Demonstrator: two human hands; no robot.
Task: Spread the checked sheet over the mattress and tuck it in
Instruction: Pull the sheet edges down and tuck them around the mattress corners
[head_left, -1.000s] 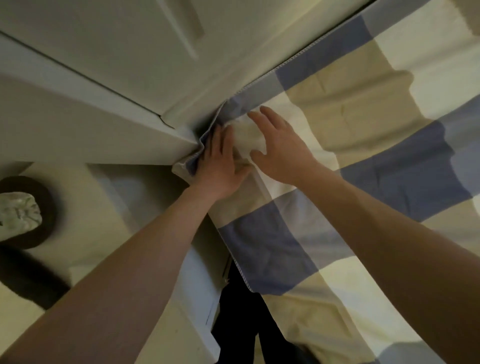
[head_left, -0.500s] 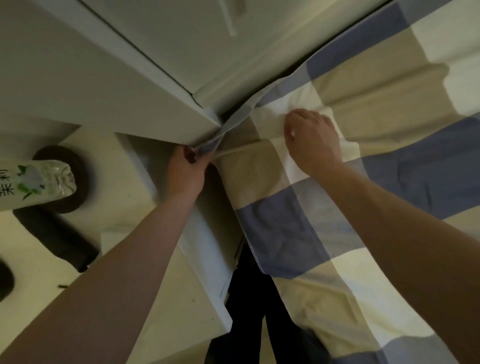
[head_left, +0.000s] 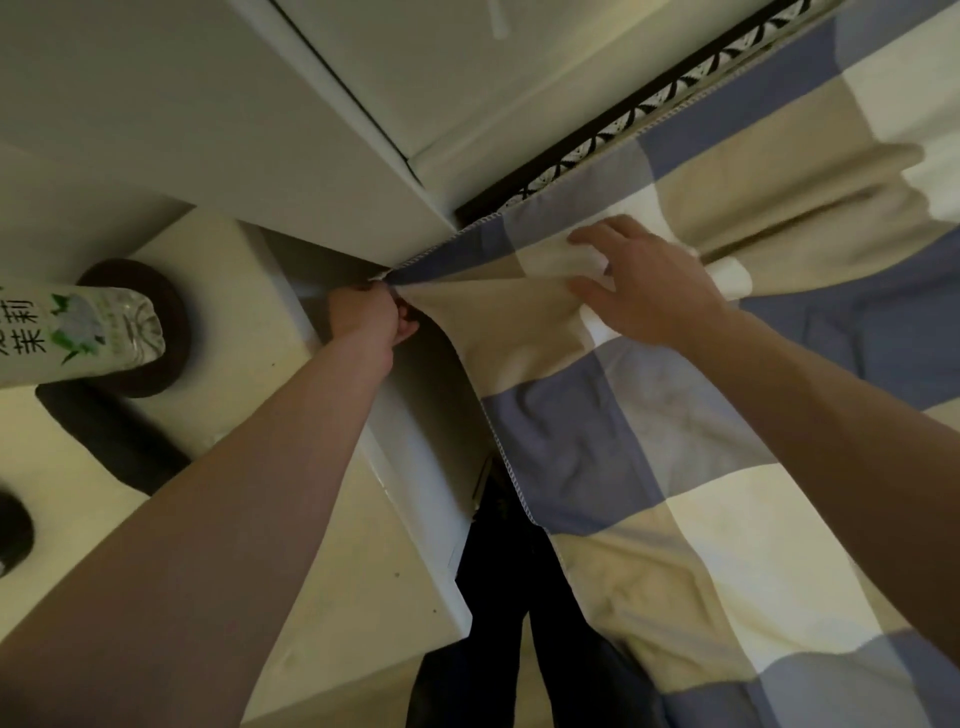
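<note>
You're mid corner-tuck: left hand (head_left: 370, 323) is fisted on the checked sheet (head_left: 582, 447) corner at centre, cloth running off to 3 o'clock. Right hand (head_left: 652, 285) is on a fold, pinching or pressing, can't tell. Next I'd stuff that corner down.

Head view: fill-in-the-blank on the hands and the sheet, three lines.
The ___ hand pinches the corner of the blue, beige and cream checked sheet.
The right hand grips a fold of the ___.
The clear plastic bottle with a green-printed label stands on a dark ___ base.
Missing: left; sheet; round.
</note>
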